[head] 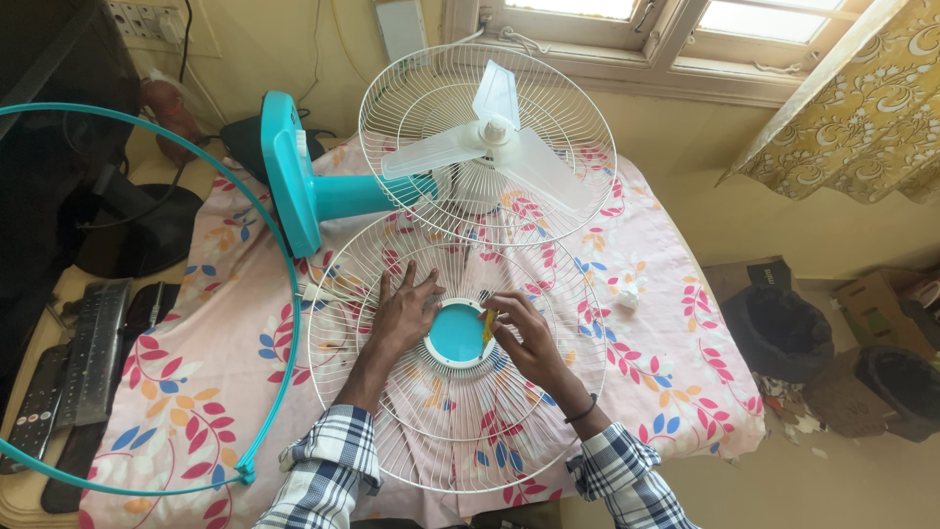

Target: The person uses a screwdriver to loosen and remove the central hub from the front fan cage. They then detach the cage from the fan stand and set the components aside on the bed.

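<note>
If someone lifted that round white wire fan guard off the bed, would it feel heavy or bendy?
The round white wire fan guard is probably light, being thin spaced wires. It may flex a little at the rim. The turquoise centre disc, which the left hand steadies, likely stiffens the middle.

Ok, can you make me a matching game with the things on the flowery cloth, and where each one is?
Things:
1. left hand
2. right hand
3. white fan blades
4. teal ring

Places:
A. inside the back grille, behind the hands
B. pressed flat on the white wire grille
C. at the cloth's left edge
D. pinching a small yellow tool at the teal centre cap

Pairs: 1-B, 2-D, 3-A, 4-C
</note>
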